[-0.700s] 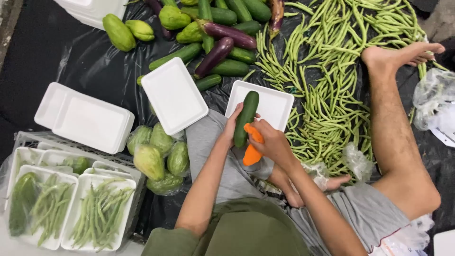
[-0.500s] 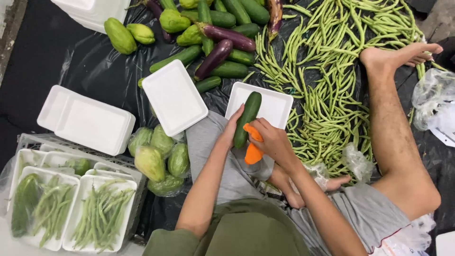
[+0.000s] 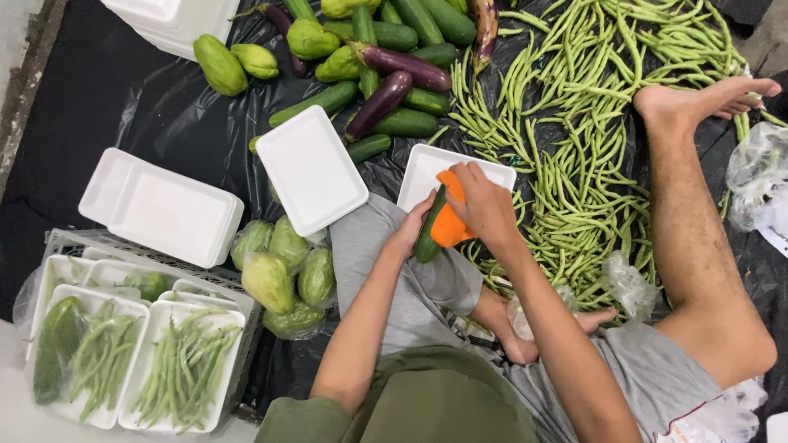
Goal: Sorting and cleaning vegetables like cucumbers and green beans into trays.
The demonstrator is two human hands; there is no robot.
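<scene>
The head view showed a dark green cucumber (image 3: 428, 234) held upright over the near edge of an empty white foam tray (image 3: 427, 176), just in front of the person's lap. The left hand (image 3: 413, 230) was curled round the cucumber's near side, fingers pressed against it to steady it. The right hand (image 3: 484, 205) was closed on an orange peeler (image 3: 450, 221) laid against the cucumber's right flank. To do this step well, the left grip looked best kept low and behind the tool's path, with the cucumber turned a little between strokes and the strokes kept long and light along its length; that is a judgement from the hold alone. To the left lay a second foam tray (image 3: 310, 168) upside down, and farther left a stack of trays (image 3: 160, 209). Far from the person sat a heap of cucumbers and aubergines (image 3: 394, 78); to the right spread loose green beans (image 3: 591, 107). Near left, a crate (image 3: 90, 244) held trays filled with beans, beside a bag of pale chayotes (image 3: 283, 275).
</scene>
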